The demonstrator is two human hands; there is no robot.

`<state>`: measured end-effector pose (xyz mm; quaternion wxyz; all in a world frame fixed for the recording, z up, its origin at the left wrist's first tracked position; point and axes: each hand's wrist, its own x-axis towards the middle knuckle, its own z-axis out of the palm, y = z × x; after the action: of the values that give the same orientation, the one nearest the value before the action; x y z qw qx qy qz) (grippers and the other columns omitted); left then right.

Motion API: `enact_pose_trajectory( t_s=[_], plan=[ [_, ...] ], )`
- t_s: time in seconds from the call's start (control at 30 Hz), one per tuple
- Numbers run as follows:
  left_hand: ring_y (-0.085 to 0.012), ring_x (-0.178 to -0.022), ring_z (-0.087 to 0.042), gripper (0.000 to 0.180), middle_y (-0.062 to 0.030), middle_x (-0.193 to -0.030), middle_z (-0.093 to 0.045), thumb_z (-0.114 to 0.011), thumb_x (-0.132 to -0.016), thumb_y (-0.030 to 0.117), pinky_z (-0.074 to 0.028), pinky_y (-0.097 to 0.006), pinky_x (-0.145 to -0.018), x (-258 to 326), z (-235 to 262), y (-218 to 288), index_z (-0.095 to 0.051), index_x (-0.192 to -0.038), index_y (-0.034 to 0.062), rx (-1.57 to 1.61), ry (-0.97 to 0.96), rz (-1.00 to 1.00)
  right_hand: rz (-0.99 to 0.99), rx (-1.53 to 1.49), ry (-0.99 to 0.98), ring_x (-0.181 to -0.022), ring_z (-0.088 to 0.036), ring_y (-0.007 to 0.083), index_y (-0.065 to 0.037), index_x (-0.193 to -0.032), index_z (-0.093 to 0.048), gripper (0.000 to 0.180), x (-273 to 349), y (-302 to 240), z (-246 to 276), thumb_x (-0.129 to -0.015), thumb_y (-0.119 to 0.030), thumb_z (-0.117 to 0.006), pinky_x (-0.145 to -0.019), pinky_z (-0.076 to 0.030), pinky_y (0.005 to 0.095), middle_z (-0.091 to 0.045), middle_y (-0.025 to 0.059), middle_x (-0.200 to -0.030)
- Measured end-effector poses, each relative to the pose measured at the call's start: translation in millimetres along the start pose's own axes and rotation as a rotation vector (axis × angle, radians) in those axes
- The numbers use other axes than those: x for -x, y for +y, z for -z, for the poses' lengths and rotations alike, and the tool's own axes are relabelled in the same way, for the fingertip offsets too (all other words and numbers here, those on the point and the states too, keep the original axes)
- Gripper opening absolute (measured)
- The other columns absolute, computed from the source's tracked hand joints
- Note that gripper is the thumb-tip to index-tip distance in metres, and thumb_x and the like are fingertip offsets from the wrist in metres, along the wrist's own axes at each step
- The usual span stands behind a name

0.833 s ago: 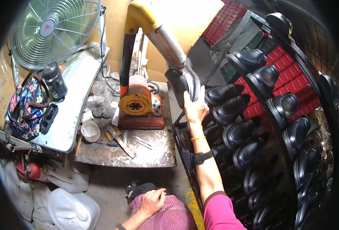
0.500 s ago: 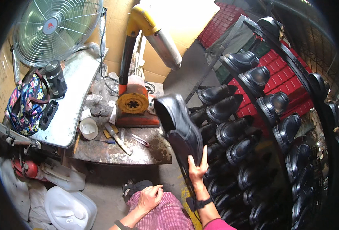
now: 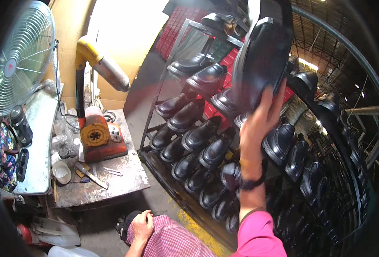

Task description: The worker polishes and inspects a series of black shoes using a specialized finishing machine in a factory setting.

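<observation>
My right hand point(image 3: 258, 122) is raised high and grips a black leather shoe point(image 3: 262, 51) by its heel end, sole side toward me, in front of the upper part of a rack. My left hand point(image 3: 142, 222) rests loosely on my knee, on pink checked cloth, holding nothing. The metal rack point(image 3: 172, 55) on the right carries several rows of black shoes point(image 3: 198, 135) with their toes pointing left.
A worn workbench point(image 3: 112, 182) on the left holds an orange and red machine point(image 3: 97, 139) with a yellow and silver duct point(image 3: 108, 70), a cup point(image 3: 62, 171) and small tools. A large fan point(image 3: 18, 60) stands at far left. Red crates point(image 3: 176, 30) sit behind the rack.
My right hand pulled the shoe off the rack, dropped low with it, then swung it up high toward the rack's upper right. The view tilted up. My left hand stayed on my knee.
</observation>
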<state>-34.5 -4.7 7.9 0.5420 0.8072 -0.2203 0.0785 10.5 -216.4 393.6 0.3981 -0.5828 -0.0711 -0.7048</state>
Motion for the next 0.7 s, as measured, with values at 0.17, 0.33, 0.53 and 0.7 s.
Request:
enact_pose_trajectory(
  t_s=[0.17,0.33,0.53,0.7],
  plan=[
    [-0.0256,-0.06,-0.06,0.009,-0.0085,-0.066,-0.064,-0.057,-0.075,0.007,-0.047,-0.036,-0.057,1,4,7,-0.062,-0.081,0.003,-0.008,-0.003,-0.013,-0.092,0.326,0.08,-0.092,-0.06,0.0285,0.006,-0.122,-0.043,0.053,-128,8,-54,-0.081,-0.026,-0.055,-0.08,-0.049,0.0384,-0.059,0.0218,-0.1],
    [-0.0263,-0.06,-0.06,0.009,-0.009,-0.066,-0.064,-0.056,-0.075,0.007,-0.047,-0.036,-0.057,-1,4,12,-0.062,-0.081,0.0028,-0.003,0.01,0.003,-0.854,0.313,-0.185,-0.051,-0.062,0.0297,0.01,-0.11,-0.044,0.052,-171,55,-84,-0.083,-0.035,-0.054,-0.036,-0.051,0.0366,-0.06,0.0262,-0.074],
    [-0.0268,-0.062,-0.06,0.009,-0.0091,-0.067,-0.064,-0.055,-0.076,0.007,-0.047,-0.037,-0.059,1,4,12,-0.061,-0.082,0.0025,0.023,0.004,0.003,0.249,1.197,-0.185,-0.095,-0.059,0.0358,-0.008,-0.127,-0.038,0.064,-182,41,-29,-0.074,-0.038,-0.061,-0.082,-0.046,0.0454,-0.058,0.0244,-0.104],
    [-0.0266,-0.062,-0.06,0.009,-0.0084,-0.067,-0.064,-0.054,-0.077,0.007,-0.047,-0.037,-0.059,-5,3,10,-0.061,-0.082,0.0026,0.015,-0.016,-0.015,0.368,1.765,-0.643,-0.111,-0.05,0.0295,-0.009,-0.125,-0.045,0.068,-222,15,30,-0.068,-0.04,-0.066,-0.093,-0.04,0.0395,-0.054,0.016,-0.118]
  ],
)
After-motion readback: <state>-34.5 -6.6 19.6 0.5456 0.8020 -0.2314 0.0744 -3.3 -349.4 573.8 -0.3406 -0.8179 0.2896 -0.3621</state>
